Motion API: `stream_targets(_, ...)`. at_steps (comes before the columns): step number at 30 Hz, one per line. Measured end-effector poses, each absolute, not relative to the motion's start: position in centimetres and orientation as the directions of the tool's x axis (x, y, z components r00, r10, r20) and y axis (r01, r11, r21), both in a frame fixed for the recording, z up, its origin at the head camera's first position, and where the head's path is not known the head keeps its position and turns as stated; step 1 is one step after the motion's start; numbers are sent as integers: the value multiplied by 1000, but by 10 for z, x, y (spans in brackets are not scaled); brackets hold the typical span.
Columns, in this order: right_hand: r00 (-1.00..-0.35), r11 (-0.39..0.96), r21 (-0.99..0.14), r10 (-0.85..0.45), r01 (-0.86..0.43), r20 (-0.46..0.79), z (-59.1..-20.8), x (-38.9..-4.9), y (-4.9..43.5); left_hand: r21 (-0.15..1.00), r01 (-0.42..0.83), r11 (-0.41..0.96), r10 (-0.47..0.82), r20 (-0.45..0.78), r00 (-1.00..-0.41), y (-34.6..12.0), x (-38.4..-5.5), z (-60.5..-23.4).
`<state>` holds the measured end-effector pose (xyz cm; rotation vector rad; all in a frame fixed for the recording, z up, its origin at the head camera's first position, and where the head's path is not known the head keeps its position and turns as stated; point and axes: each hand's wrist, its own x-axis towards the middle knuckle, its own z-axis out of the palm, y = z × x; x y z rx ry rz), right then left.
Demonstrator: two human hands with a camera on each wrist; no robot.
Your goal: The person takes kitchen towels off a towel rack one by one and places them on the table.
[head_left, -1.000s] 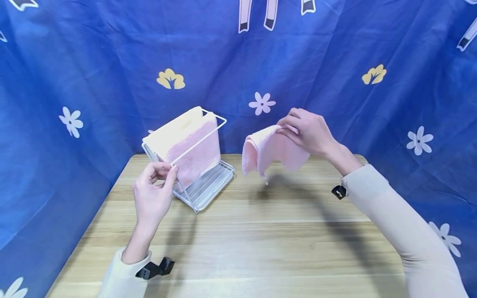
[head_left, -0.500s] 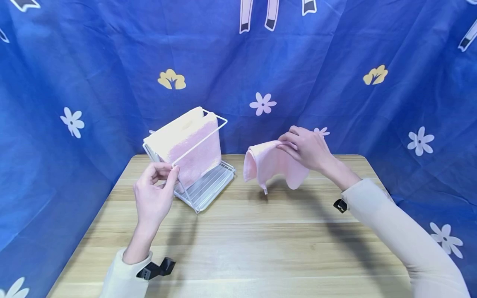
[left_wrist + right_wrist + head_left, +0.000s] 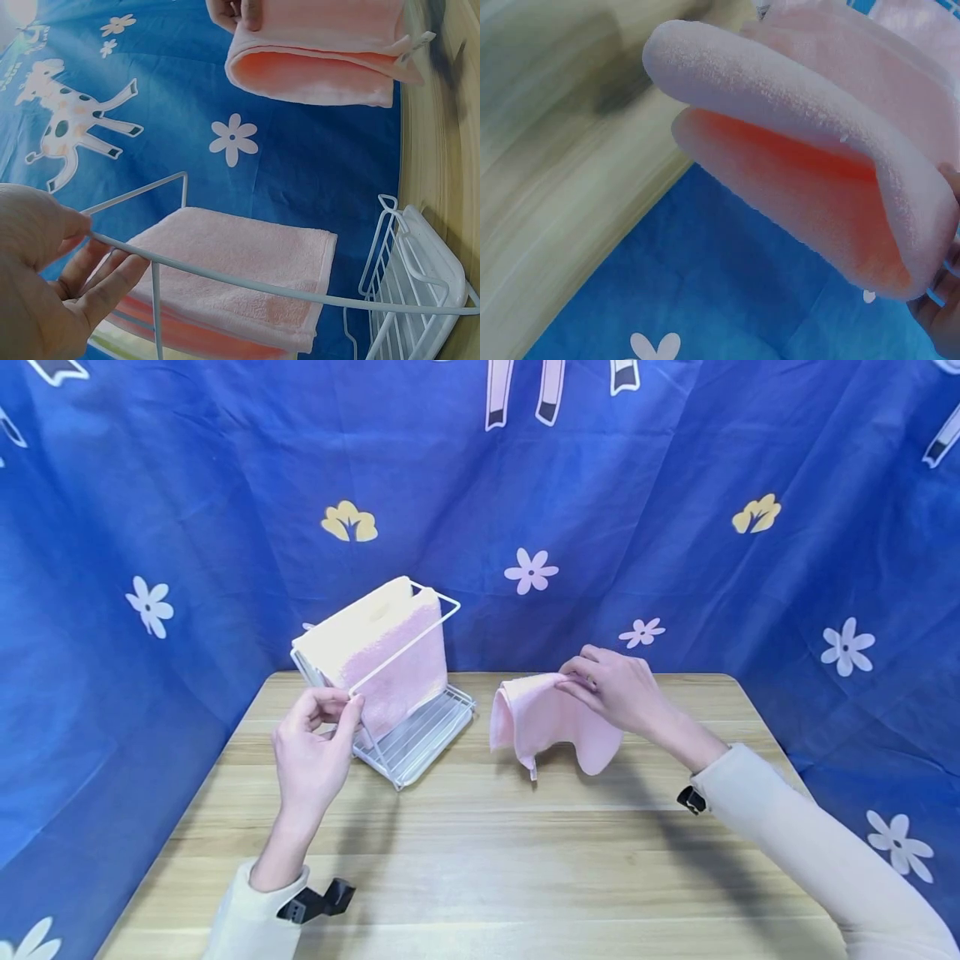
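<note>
On the left of the head view stands a white wire towel rack (image 3: 431,739) with a tray-like base. Draped over it are a pink towel (image 3: 405,664) and a pale, whitish-yellow cloth (image 3: 360,622). My left hand (image 3: 311,756) pinches the rack's front wire between thumb and fingers; the left wrist view shows this wire (image 3: 247,283) up close. To the right, my right hand (image 3: 618,689) pinches the top of a folded pink towel (image 3: 543,714), which hangs down just above or at the table. Folded edges of this towel (image 3: 832,150) fill the right wrist view.
Under everything lies a light wood-grain table (image 3: 487,860). A blue curtain (image 3: 450,460) with printed flowers hangs behind its back edge and along both sides. Black wrist straps (image 3: 318,902) sit at both sleeves.
My right hand has lowered the hanging pink towel toward the table. My left hand keeps its hold on the rack wire, and the rack stays in place.
</note>
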<state>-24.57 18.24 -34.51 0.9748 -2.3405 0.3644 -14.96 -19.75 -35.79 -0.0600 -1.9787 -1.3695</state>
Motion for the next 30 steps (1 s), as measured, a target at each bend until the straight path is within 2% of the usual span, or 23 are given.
stream_targets(9, -589, 682, -68, -572, -728, 570, -352, -230, 178, 794, 415, 444, -343, 579, -740, -198, -151, -359)
stream_targets(16, -683, 688, -176, -587, -704, 434, -350, -218, 168, 791, 419, 446, -345, 584, -735, -198, -151, -359)
stream_targets(20, -717, 700, -199, -601, -686, 354, -354, -218, 163, 788, 425, 445, -342, 588, -733, -199, -151, -360)
stream_targets(30, -716, 703, -175, -623, -689, 314, -372, -241, 157, 784, 427, 451, -339, 593, -730, -200, -150, -361)
